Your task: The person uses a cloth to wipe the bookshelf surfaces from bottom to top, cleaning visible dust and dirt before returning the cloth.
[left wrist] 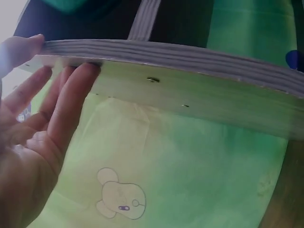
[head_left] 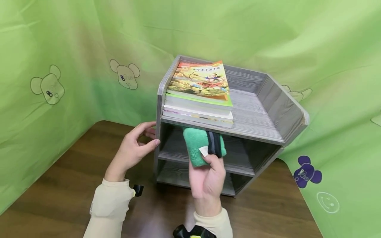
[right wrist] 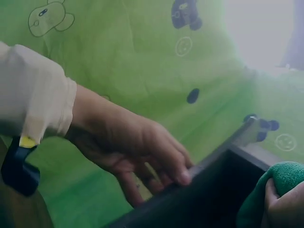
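Observation:
My right hand (head_left: pixel 208 178) holds a folded green cloth (head_left: pixel 194 145), with the thumb pressed over its near side. The cloth is fluffy, with a white tag and a black and grey band, and is held in front of the shelf's upper opening, just under the top board. My left hand (head_left: pixel 134 147) touches the left side panel (head_left: pixel 158 109) of the grey wooden shelf (head_left: pixel 250 105). In the left wrist view, the thumb (left wrist: pixel 23 50) lies at the panel's front edge, and the fairly straight fingers (left wrist: pixel 73 99) meet its outer face.
A stack of books (head_left: pixel 199 96) lies on the left of the shelf's top, between raised side boards. Below are a middle board (head_left: pixel 175 152) and a bottom board (head_left: pixel 174 173). The shelf stands on a brown wooden table (head_left: pixel 74 175). Green curtain (head_left: pixel 143 33) hangs behind and beside it.

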The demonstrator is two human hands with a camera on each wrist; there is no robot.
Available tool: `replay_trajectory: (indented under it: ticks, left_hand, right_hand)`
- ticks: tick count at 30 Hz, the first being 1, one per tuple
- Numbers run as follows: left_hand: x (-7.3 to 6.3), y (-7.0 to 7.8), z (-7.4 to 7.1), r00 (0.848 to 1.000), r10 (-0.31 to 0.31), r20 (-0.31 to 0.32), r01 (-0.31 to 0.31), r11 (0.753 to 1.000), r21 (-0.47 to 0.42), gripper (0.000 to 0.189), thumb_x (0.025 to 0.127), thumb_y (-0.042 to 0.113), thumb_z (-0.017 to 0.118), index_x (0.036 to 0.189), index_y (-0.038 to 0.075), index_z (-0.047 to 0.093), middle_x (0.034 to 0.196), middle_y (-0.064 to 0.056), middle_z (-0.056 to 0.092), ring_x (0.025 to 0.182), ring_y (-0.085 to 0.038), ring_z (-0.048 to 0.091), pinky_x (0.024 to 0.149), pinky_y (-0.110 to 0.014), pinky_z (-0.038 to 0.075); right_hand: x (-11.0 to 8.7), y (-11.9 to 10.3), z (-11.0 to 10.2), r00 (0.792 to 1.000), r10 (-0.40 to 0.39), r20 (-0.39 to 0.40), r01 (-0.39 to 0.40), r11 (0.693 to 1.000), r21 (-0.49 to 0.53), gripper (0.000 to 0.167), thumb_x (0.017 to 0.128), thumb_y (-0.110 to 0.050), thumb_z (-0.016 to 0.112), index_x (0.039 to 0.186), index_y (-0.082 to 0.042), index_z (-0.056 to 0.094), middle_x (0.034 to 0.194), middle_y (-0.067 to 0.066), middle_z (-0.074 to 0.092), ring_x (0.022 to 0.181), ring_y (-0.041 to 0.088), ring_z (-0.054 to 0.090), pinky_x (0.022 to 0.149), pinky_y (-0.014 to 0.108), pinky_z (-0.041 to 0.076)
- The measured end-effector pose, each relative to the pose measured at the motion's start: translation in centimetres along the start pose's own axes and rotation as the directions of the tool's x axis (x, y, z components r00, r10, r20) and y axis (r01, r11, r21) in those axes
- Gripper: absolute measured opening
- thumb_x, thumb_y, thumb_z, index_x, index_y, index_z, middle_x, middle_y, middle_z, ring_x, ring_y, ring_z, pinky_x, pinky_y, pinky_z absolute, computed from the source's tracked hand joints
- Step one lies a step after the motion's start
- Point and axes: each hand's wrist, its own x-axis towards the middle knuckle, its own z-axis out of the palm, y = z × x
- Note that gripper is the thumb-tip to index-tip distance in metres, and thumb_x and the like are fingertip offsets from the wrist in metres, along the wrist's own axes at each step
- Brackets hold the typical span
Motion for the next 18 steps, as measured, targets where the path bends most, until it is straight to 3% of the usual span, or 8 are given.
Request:
replay_trajectory:
  ticks: [5,8,14,18]
  left_hand:
    - [0.3,0.2,-0.6,0.989,-0.108,0.104,0.115,0.992,-0.058,0.048,0.091,0.005,0.071,0.136,-0.001,0.054,0.111,-0.018,0.059,0.101,-0.029,0.060,0.071,-0.038,0.060]
    - [0.2,-0.1,-0.7,0.981,-0.138,0.140,0.148,0.987,-0.069,0.049,0.089,0.002,0.072,0.134,-0.002,0.052,0.112,-0.019,0.057,0.102,-0.032,0.058,0.071,-0.039,0.060]
    - [0.1,-0.6,-0.5,0.975,-0.143,0.172,0.157,0.985,-0.071,0.053,0.087,0.002,0.075,0.134,-0.002,0.050,0.111,-0.019,0.056,0.103,-0.034,0.057,0.073,-0.039,0.059]
    - [0.1,-0.6,-0.4,0.977,-0.122,0.176,0.135,0.989,-0.061,0.053,0.087,0.001,0.075,0.134,-0.001,0.050,0.112,-0.019,0.057,0.102,-0.034,0.057,0.073,-0.038,0.059]
  right_hand:
    - [-0.1,-0.8,-0.1,0.997,0.008,0.071,-0.005,0.999,-0.038,0.061,0.078,0.020,0.027,0.131,0.000,0.052,0.138,0.015,0.054,0.131,0.030,0.051,0.114,0.045,0.031]
    - [-0.3,-0.7,-0.1,0.997,0.002,0.079,0.003,0.998,-0.060,0.062,0.079,0.020,0.024,0.132,0.000,0.051,0.138,0.014,0.052,0.130,0.029,0.050,0.115,0.045,0.031]
    - [-0.8,-0.6,0.4,0.998,-0.059,0.032,0.061,0.997,-0.039,0.065,0.077,0.020,0.025,0.134,0.002,0.048,0.136,0.016,0.052,0.130,0.030,0.051,0.114,0.045,0.032]
    - [0.8,0.1,0.5,0.997,-0.074,-0.020,0.073,0.997,-0.027,0.058,0.075,0.021,0.025,0.124,0.000,0.047,0.127,0.012,0.050,0.118,0.025,0.051,0.110,0.041,0.037]
